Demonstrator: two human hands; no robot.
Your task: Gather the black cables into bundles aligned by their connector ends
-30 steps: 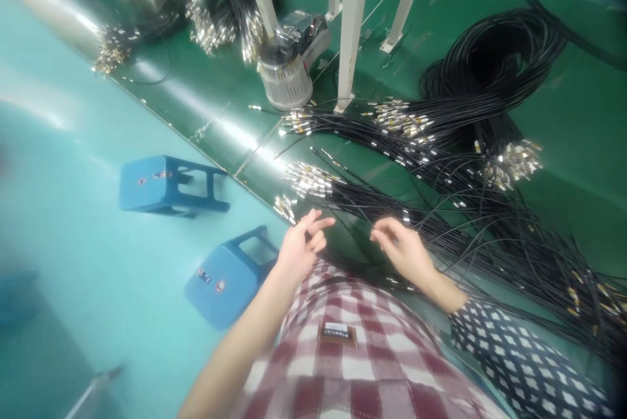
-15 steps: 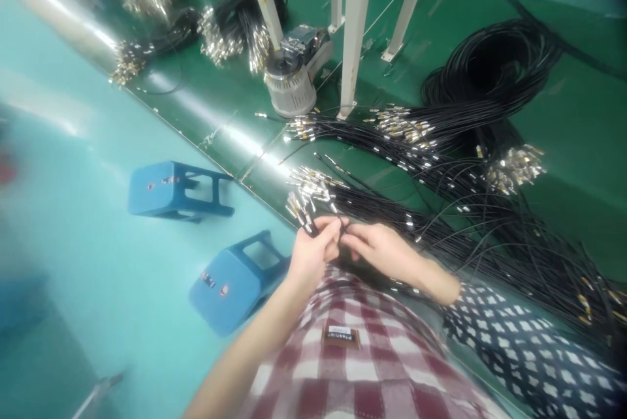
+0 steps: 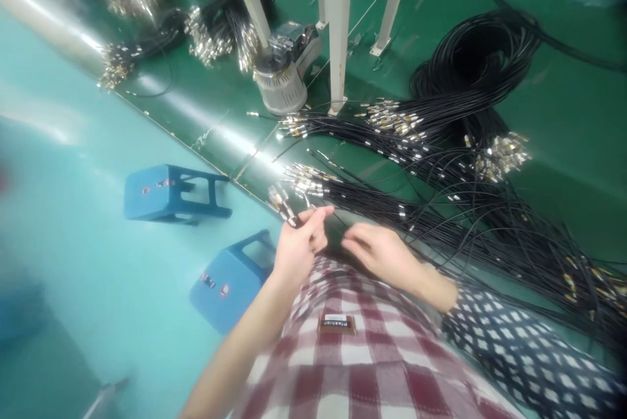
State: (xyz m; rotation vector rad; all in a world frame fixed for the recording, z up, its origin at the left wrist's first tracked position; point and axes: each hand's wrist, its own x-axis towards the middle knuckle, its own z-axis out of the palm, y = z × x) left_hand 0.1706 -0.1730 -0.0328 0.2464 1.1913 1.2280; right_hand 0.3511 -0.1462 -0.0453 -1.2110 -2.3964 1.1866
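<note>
My left hand (image 3: 304,239) is closed round a small bunch of black cables (image 3: 284,205), whose shiny metal connector ends stick out past the fist at the upper left. My right hand (image 3: 372,246) is a short way to the right, apart from the left. Its fingers are curled together and slightly smeared by motion, so whether a cable is pinched in them is hidden. Just beyond both hands lies a long bundle of black cables (image 3: 386,203) on the green table (image 3: 235,106), with its metal ends toward the left.
A grey-white round machine (image 3: 281,89) stands by white posts (image 3: 339,34). Coiled black cable (image 3: 475,60) lies at the right back, more cable bundles (image 3: 210,40) at the left back. Two blue stools (image 3: 149,192) are on the light floor to the left.
My hands were together at the bunch; now they are apart, the left one shifted left with the cables and its index finger extended. The whole view has shifted slightly.
</note>
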